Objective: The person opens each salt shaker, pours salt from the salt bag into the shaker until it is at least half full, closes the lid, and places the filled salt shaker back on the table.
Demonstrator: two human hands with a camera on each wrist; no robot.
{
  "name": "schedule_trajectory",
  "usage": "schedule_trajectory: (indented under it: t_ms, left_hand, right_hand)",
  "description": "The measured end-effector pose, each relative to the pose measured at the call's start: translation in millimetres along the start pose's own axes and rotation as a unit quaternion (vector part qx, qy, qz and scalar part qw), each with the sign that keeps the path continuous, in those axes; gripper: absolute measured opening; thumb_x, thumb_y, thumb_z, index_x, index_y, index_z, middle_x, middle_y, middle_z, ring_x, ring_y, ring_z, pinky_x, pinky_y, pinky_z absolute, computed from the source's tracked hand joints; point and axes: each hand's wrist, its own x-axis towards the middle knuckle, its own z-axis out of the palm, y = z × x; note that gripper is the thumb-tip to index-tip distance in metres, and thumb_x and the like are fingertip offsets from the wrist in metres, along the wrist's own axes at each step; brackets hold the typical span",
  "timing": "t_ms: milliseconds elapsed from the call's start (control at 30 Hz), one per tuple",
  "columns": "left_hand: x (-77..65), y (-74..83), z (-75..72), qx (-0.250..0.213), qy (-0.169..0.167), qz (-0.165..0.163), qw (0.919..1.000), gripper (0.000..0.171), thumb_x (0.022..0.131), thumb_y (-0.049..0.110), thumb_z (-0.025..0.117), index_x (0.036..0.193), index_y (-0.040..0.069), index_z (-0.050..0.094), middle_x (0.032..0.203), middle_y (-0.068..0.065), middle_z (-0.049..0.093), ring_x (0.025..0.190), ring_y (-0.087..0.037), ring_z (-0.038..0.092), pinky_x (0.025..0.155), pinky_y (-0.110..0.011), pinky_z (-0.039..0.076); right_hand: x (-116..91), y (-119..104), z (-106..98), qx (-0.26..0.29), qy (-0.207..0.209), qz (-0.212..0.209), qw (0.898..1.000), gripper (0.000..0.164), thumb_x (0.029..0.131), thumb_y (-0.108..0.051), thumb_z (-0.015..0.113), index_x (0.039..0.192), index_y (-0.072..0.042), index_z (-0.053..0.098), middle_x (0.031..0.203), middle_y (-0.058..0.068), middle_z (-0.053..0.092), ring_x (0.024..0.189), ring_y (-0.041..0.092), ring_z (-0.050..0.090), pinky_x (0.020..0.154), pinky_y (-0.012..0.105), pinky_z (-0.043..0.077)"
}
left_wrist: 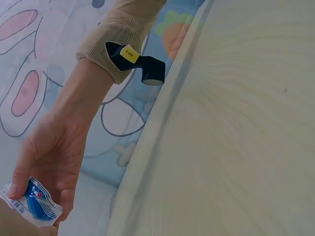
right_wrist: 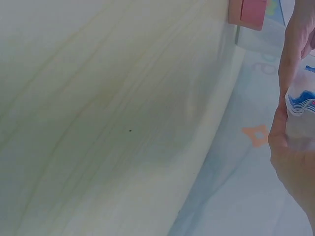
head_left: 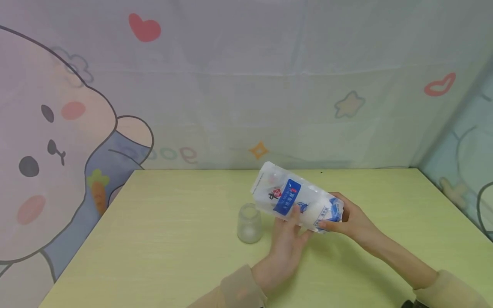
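Observation:
Both hands hold a white and blue plastic salt bag [head_left: 308,201] above the table, tilted with its left end higher. My left hand [head_left: 283,252] grips it from below near the middle, one digit lying across the printed front. At the lower right end my right hand [head_left: 354,222] pinches the bag, thumb in front and fingers behind. That end, with its blue print, also shows in the left wrist view beside the right hand [left_wrist: 54,157]. A small glass jar [head_left: 249,224] stands upright on the table, just left of the left hand and below the bag's raised end.
The pale yellow table [head_left: 173,239] reaches back to a cloth backdrop [head_left: 231,94] with cartoon prints. A black cable [head_left: 479,209] hangs at the right edge. A pink, block-shaped thing [right_wrist: 253,14] appears at the top of the right wrist view.

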Motion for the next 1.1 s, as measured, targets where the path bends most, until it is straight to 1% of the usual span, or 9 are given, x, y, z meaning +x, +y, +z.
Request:
schedule_trajectory:
  t_ms: [167,333,533,833,1100]
  left_hand:
    - [0.8,1.0,-0.2,-0.008,-0.011,-0.005,0.9999,0.055,0.086,0.038,0.057,0.134,0.024,0.034,0.134,0.001,0.049,0.131,-0.023,0.041,0.104,-0.046,0.039]
    - [0.8,2.1,-0.6,-0.009,-0.034,-0.005,0.9994,0.055,0.086,0.043,0.055,0.135,0.027,0.034,0.136,0.002,0.048,0.132,-0.023,0.039,0.106,-0.048,0.037]
    - [0.7,3.0,-0.3,-0.027,-0.036,-0.004,0.999,0.059,0.085,0.046,0.055,0.136,0.027,0.031,0.137,0.002,0.045,0.132,-0.024,0.039,0.105,-0.047,0.038]
    - [0.9,4.1,-0.9,-0.051,-0.053,-0.009,0.9972,0.063,0.085,0.049,0.054,0.137,0.028,0.027,0.139,0.001,0.042,0.132,-0.022,0.039,0.105,-0.046,0.038]
    - [1.0,6.2,0.7,-0.056,-0.056,-0.012,0.9968,0.062,0.085,0.05,0.053,0.137,0.028,0.027,0.139,0.0,0.042,0.132,-0.021,0.04,0.105,-0.046,0.039]
  right_hand:
    - [-1,-5,1,-0.009,0.014,-0.007,1.0,0.056,0.081,-0.014,0.067,0.128,-0.012,0.036,0.104,-0.004,0.057,0.087,0.01,0.061,0.073,0.029,0.056]
    - [-1,-10,1,-0.019,0.018,-0.019,0.999,0.061,0.079,-0.014,0.07,0.129,-0.012,0.034,0.106,-0.003,0.053,0.087,0.01,0.061,0.071,0.029,0.056]
    - [1,-15,2,-0.034,0.02,-0.046,0.998,0.066,0.077,-0.013,0.072,0.131,-0.011,0.033,0.11,-0.002,0.049,0.087,0.01,0.059,0.07,0.029,0.057]
    - [2,-24,2,-0.063,0.04,-0.076,0.994,0.06,0.077,-0.013,0.072,0.128,-0.013,0.04,0.106,-0.006,0.052,0.084,0.011,0.058,0.068,0.027,0.056]
    - [2,-32,2,-0.058,0.039,-0.079,0.994,0.055,0.079,-0.014,0.069,0.126,-0.012,0.042,0.105,-0.004,0.054,0.083,0.013,0.06,0.068,0.028,0.057]
